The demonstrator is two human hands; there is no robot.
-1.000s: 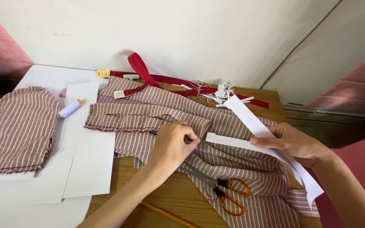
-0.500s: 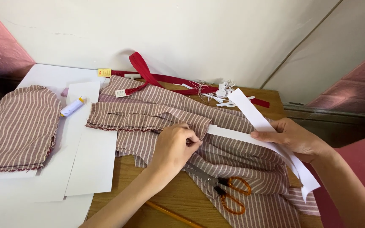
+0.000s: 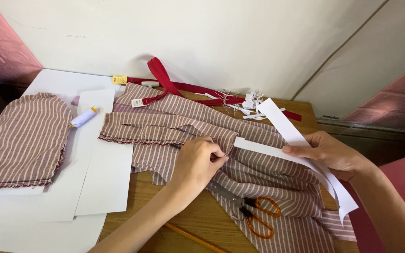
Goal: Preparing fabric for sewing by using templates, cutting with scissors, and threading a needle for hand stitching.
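My left hand pinches the folded edge of a red-and-white striped fabric piece where a white paper strip meets it. My right hand grips that long paper strip near its middle; one end runs left to the fabric, the other ends bend up behind my fingers and down past my wrist. More striped fabric spreads under both hands on the wooden table.
Orange-handled scissors lie on the fabric near my left wrist. A pencil lies at the table's front. White paper sheets, a striped cut piece, a thread spool, red zipper tape and paper scraps lie behind and left.
My right hand has shifted slightly left with the paper strip, bringing its end closer to the fabric edge. My left hand has stayed pinching the fabric.
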